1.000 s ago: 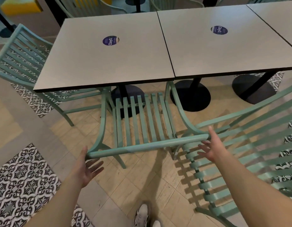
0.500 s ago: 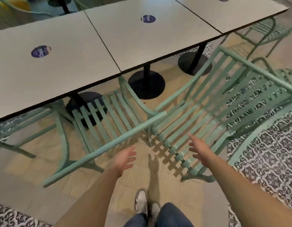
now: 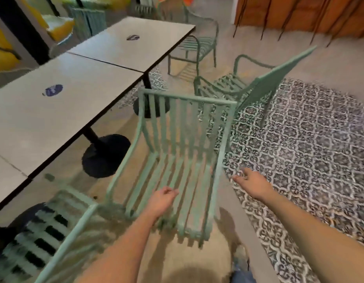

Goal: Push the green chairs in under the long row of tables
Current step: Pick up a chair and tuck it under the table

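Chair (image 3: 177,152) stands angled beside the table (image 3: 60,111), not yet under. Left hand (image 3: 161,201) and right hand (image 3: 251,183) hover loose, holding nothing — stiff slatted frame, likely light; grip the top rail.

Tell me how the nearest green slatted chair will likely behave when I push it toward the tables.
The nearest chair looks like rigid slatted metal, so it probably won't flex. Its open frame suggests moderate weight. On thin legs over the tile floor it may scrape or catch, and pushing high on the backrest could tip it.
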A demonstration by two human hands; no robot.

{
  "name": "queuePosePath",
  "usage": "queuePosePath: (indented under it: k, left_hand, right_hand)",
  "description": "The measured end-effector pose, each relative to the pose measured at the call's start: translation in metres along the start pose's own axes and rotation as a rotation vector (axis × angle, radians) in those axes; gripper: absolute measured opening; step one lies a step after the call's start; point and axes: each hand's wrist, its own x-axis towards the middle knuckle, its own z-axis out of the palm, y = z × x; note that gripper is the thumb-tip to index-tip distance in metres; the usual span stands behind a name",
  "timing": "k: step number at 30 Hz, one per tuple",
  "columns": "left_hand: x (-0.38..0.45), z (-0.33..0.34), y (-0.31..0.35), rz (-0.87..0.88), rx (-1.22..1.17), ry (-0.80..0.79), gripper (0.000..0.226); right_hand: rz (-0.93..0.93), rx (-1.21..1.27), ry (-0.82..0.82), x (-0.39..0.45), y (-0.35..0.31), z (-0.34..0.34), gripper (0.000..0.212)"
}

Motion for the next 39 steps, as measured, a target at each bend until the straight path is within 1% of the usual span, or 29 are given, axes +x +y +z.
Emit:
queuePosePath:
  k: [2, 3, 4, 7, 11, 17, 19, 23, 26, 27, 29, 31, 35, 38, 39]
  left_hand:
    - [0.027, 0.016, 0.044, 0.056, 0.126, 0.033, 0.061]
    - [0.038, 0.025, 0.073, 0.081, 0.174, 0.049, 0.066]
    - [0.046, 0.032, 0.097, 0.103, 0.226, 0.055, 0.067]
    - [0.067, 0.051, 0.174, 0.179, 0.385, 0.084, 0.058]
    - [0.094, 0.054, 0.251, 0.306, 0.635, 0.188, 0.056]
    - [0.147, 0.042, 0.318, 0.485, 0.888, 0.373, 0.047]
    - [0.17, 0.041, 0.333, 0.508, 0.929, 0.402, 0.047]
    - [0.214, 0.034, 0.357, 0.541, 0.986, 0.426, 0.046]
    - [0.238, 0.031, 0.372, 0.505, 0.999, 0.411, 0.043]
    - [0.246, 0.028, 0.375, 0.477, 1.0, 0.402, 0.044]
    - [0.261, 0.025, 0.379, 0.441, 0.989, 0.411, 0.045]
    - [0.278, 0.023, 0.386, 0.395, 0.969, 0.451, 0.042]
    - [0.307, 0.026, 0.399, 0.228, 0.884, 0.516, 0.032]
    - [0.316, 0.034, 0.403, 0.084, 0.758, 0.59, 0.034]
    - [0.319, 0.038, 0.408, 0.013, 0.722, 0.609, 0.035]
  right_hand:
    - [-0.055, -0.067, 0.004, 0.023, 0.014, -0.038, 0.069]
    - [-0.082, -0.103, 0.006, 0.035, 0.02, -0.06, 0.068]
    - [-0.112, -0.136, 0.003, 0.044, 0.025, -0.078, 0.067]
    - [-0.185, -0.235, 0.027, 0.079, 0.038, -0.136, 0.066]
    - [-0.301, -0.316, 0.051, 0.129, 0.031, -0.198, 0.065]
    - [-0.53, -0.38, 0.026, 0.214, 0.008, -0.224, 0.066]
    - [-0.607, -0.423, 0.016, 0.243, -0.007, -0.233, 0.064]
    - [-0.653, -0.537, -0.038, 0.297, -0.038, -0.252, 0.065]
    - [-0.746, -0.552, 0.024, 0.338, -0.054, -0.269, 0.066]
    - [-0.784, -0.563, 0.021, 0.35, -0.059, -0.274, 0.066]
    - [-0.839, -0.598, -0.02, 0.374, -0.07, -0.284, 0.067]
    - [-0.879, -0.604, -0.064, 0.403, -0.08, -0.291, 0.068]
    - [-0.996, -0.642, -0.122, 0.466, -0.094, -0.299, 0.068]
    - [-1.054, -0.702, -0.254, 0.503, -0.115, -0.305, 0.065]
    - [-1.091, -0.734, -0.315, 0.52, -0.124, -0.308, 0.064]
